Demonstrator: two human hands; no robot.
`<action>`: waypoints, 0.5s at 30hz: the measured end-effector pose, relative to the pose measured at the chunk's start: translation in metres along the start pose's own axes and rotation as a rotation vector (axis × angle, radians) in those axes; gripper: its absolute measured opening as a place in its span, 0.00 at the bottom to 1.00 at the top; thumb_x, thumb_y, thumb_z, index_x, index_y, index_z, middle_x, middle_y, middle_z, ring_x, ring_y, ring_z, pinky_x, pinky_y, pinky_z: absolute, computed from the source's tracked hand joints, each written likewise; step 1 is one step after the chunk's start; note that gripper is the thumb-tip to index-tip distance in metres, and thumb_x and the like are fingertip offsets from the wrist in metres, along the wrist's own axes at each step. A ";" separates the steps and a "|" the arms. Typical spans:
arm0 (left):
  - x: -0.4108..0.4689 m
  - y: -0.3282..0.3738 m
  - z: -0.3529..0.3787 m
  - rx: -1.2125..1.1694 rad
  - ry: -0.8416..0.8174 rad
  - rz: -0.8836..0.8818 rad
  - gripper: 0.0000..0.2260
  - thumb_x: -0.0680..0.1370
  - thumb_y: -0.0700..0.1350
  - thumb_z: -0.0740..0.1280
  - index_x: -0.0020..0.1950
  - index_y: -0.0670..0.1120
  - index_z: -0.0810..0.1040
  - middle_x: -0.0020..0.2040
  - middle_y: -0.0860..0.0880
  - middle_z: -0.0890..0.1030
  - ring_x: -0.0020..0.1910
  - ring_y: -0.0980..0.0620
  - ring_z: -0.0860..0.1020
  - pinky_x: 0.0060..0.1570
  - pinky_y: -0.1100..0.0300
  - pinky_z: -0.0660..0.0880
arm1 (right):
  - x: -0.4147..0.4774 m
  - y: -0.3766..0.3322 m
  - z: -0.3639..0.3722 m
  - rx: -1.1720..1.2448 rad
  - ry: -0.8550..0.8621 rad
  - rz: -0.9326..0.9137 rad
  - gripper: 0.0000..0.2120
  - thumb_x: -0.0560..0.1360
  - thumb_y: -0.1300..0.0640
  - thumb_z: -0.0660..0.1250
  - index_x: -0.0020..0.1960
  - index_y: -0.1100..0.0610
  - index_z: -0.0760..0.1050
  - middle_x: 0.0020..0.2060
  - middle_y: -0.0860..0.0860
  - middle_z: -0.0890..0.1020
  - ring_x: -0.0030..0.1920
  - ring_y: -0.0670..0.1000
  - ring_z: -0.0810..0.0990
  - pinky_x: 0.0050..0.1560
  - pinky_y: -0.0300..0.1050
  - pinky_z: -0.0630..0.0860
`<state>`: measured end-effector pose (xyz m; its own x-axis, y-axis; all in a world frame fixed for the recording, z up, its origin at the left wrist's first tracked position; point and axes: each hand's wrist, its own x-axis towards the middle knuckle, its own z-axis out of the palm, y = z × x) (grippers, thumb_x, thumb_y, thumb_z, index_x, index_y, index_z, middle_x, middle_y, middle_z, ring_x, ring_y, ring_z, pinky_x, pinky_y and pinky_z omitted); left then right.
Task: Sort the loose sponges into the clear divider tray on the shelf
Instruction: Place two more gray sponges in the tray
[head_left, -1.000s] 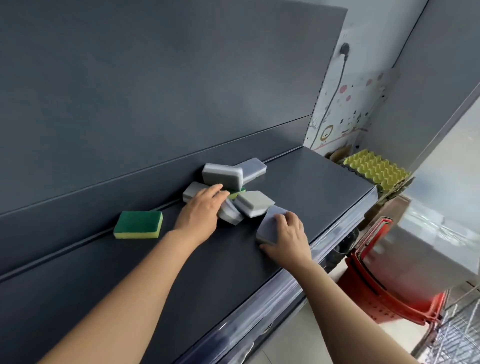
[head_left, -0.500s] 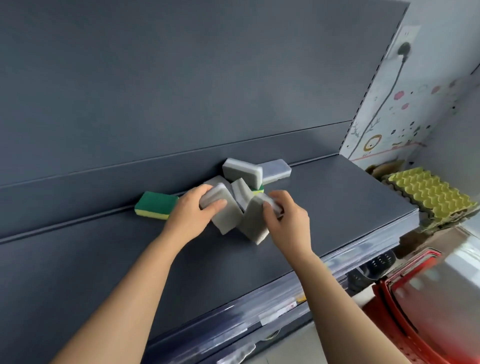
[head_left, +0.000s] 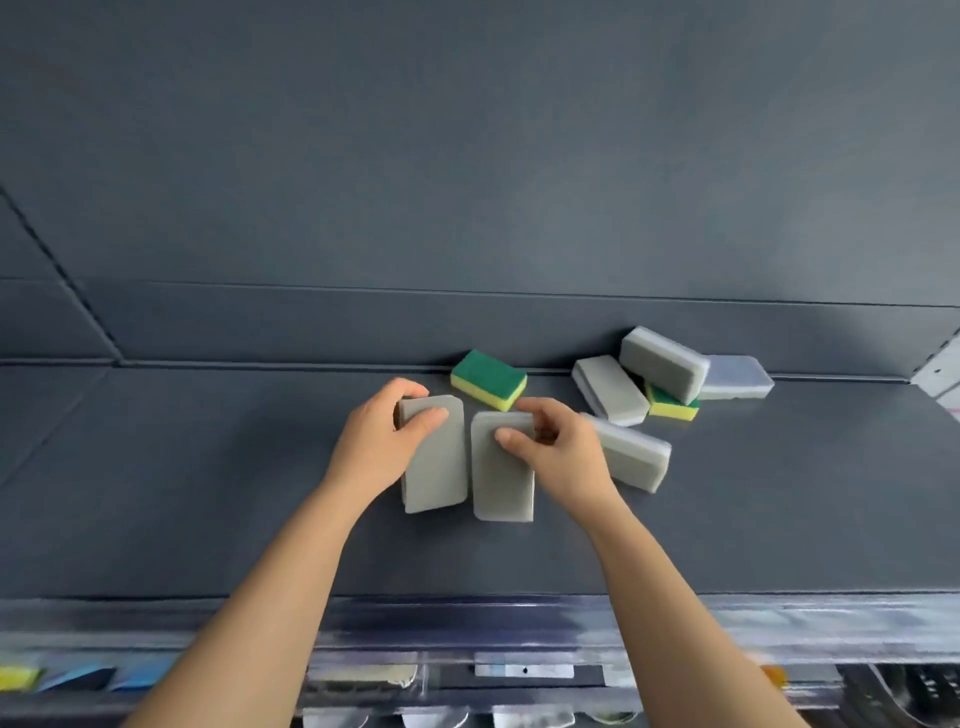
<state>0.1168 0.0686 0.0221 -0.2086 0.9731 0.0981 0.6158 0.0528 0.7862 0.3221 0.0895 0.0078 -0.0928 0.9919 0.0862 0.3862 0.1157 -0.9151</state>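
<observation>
Along the front edge of the dark shelf (head_left: 208, 493) runs a clear strip (head_left: 467, 618) (blurred). Beyond it the left hand (head_left: 382, 447) grips a grey sponge (head_left: 436, 467) by its far end, the body running toward 6 o'clock. The right hand (head_left: 558, 452) pinches a second grey sponge (head_left: 501, 478) the same way, just beside the first. A green-and-yellow sponge (head_left: 488, 379) lies at 12 o'clock from the hands, and a heap of sponges (head_left: 662, 364) at 2 o'clock.
</observation>
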 end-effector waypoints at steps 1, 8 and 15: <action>-0.004 -0.009 -0.011 -0.010 0.027 -0.018 0.12 0.75 0.53 0.68 0.56 0.52 0.75 0.51 0.59 0.77 0.48 0.57 0.73 0.40 0.63 0.66 | 0.002 -0.006 0.010 -0.008 -0.002 -0.012 0.17 0.70 0.53 0.74 0.58 0.52 0.77 0.37 0.44 0.75 0.39 0.44 0.74 0.43 0.36 0.71; -0.046 -0.069 -0.096 -0.121 0.226 -0.170 0.09 0.74 0.54 0.69 0.54 0.57 0.77 0.48 0.61 0.77 0.46 0.61 0.75 0.39 0.64 0.69 | -0.002 -0.053 0.099 0.063 -0.116 -0.085 0.15 0.71 0.51 0.73 0.56 0.49 0.77 0.39 0.42 0.76 0.40 0.41 0.74 0.41 0.33 0.68; -0.094 -0.134 -0.190 -0.125 0.350 -0.244 0.09 0.74 0.53 0.69 0.53 0.57 0.78 0.48 0.60 0.78 0.47 0.59 0.76 0.41 0.62 0.71 | -0.034 -0.105 0.208 0.095 -0.282 -0.119 0.16 0.71 0.50 0.73 0.57 0.49 0.77 0.42 0.42 0.79 0.43 0.42 0.76 0.44 0.36 0.70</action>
<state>-0.0907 -0.0726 0.0235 -0.5940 0.8000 0.0844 0.4245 0.2226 0.8776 0.0934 0.0329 0.0191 -0.3885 0.9166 0.0943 0.2709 0.2114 -0.9391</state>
